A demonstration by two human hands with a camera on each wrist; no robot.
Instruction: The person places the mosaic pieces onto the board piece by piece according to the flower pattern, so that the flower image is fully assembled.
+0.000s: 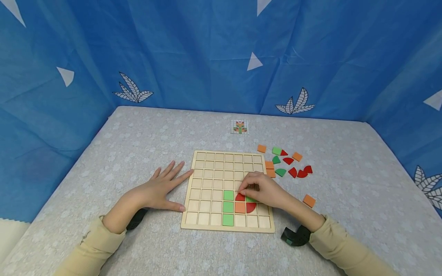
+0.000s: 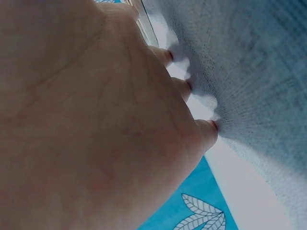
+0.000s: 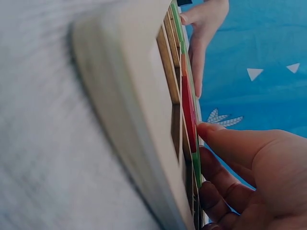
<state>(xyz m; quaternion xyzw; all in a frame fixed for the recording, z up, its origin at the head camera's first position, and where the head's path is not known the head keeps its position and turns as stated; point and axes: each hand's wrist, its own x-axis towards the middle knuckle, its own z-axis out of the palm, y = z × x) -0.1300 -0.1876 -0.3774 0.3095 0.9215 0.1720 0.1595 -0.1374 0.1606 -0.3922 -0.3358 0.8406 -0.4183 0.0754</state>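
Note:
A wooden grid board (image 1: 206,207) lies on the cloth-covered table. My left hand (image 1: 157,191) is spread flat on the cloth, its index finger and thumb reaching the board's left edge; in the left wrist view its palm (image 2: 110,120) hides most of the scene. Over the board's lower right part, my right hand (image 1: 264,188) has thumb and index finger pinched at a red quarter-circle tile (image 1: 239,197). Beside that tile, a green piece (image 1: 251,199) is partly covered by the hand. Below them sit an orange square (image 1: 239,207) and another red quarter circle (image 1: 251,208).
Light green squares (image 1: 228,207) fill a column of cells. Loose red, green and orange tiles (image 1: 292,172) are scattered right of the board, one orange square (image 1: 309,200) nearer the right forearm. A small pattern card (image 1: 239,127) lies behind the board. Blue curtain (image 1: 193,57) surrounds the table.

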